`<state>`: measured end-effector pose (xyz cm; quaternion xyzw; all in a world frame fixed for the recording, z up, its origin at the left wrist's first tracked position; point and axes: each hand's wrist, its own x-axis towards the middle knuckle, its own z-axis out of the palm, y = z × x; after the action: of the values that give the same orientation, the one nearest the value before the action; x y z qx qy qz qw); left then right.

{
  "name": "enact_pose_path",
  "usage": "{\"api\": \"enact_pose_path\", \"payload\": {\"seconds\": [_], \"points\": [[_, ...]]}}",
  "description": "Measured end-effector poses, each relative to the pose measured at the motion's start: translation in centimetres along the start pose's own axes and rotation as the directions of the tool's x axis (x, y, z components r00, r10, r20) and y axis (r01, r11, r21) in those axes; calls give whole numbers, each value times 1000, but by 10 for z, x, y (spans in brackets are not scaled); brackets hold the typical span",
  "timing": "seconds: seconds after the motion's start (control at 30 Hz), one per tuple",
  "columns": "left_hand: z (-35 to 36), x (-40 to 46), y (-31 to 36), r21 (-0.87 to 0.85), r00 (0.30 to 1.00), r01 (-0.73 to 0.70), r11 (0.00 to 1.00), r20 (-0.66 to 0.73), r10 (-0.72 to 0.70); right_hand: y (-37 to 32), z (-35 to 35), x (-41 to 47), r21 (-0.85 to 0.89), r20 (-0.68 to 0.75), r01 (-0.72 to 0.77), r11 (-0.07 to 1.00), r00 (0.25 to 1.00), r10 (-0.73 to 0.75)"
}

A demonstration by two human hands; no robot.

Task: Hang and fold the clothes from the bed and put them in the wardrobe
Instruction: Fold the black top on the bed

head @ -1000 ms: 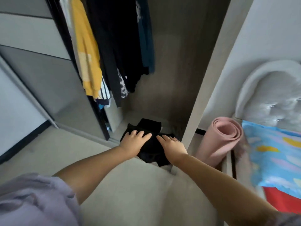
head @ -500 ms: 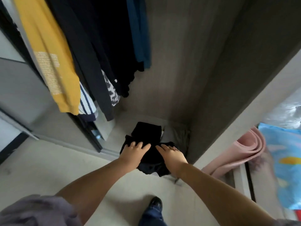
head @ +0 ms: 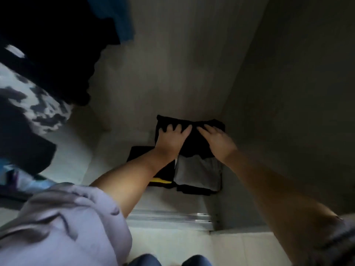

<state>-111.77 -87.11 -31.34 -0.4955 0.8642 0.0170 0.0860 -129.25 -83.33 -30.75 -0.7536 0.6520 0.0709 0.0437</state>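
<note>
**Both hands flat on a folded garment at the back of the wardrobe floor**

The folded black garment (head: 194,139) lay on the pale floor of the wardrobe (head: 123,154), pushed into the far right corner where the grey wood-grain back panel (head: 172,64) met the darker right side wall (head: 288,93). The left hand (head: 171,140) rested on its left half with fingers spread and straight, palm down. The right hand (head: 217,142) lay on the right half in the same flat way, fingers extended and pointing toward the left hand, the fingertips of the two close together but apart. Neither hand curled round the cloth; both pressed on it from above.

Nearer the camera, just in front of that garment, sat a folded grey piece of clothing (head: 197,173), and beside it on the left a black folded item with a yellow stripe (head: 161,180), partly covered by the left forearm. The light was dim, so whether the black garment overlapped the grey one could not be settled.

A silver metal door track (head: 169,217) ran along the wardrobe's front edge, with light floor tiles (head: 230,250) before it. Dark hanging clothes (head: 48,45), a black-and-white patterned garment (head: 38,104) and a teal one (head: 119,18) filled the upper left. A loose lilac sleeve (head: 63,223) covered the left upper arm.
</note>
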Motion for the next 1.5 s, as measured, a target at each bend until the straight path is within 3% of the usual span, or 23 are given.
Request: {"api": "enact_pose_path", "payload": {"seconds": [0.2,0.37,0.47,0.57,0.7,0.8,1.0,1.2,1.33,1.5], "points": [[157,98,36,35,986,-106,994,-124,109,54,165,51,-25,-88,-165,986,983,163],[318,122,63,48,988,-144,988,-55,147,55,336,56,-54,-6,-278,959,961,278],[370,109,71,49,989,-130,990,-65,133,46,383,47,-35,62,-306,951,949,308],[365,106,69,21,983,-181,983,-2,181,43,380,40,-14,137,-318,948,939,317],[304,92,48,-64,926,-244,968,281,252,41,319,32,10,390,-305,952,878,277],[222,77,20,-124,921,-222,967,298,249,41,237,27,96,495,-315,944,838,229],[32,56,-15,-116,971,-232,966,26,236,41,46,8,220,374,-344,913,894,247],[-138,33,-18,-215,993,-110,971,7,114,17,-129,-4,205,154,-375,904,925,349],[-219,6,-20,-185,987,-159,970,-48,152,-2,-209,-24,220,41,-370,902,928,371],[-277,-32,-34,-203,960,-267,942,-137,242,-26,-261,-62,193,2,-390,900,918,397]]}}
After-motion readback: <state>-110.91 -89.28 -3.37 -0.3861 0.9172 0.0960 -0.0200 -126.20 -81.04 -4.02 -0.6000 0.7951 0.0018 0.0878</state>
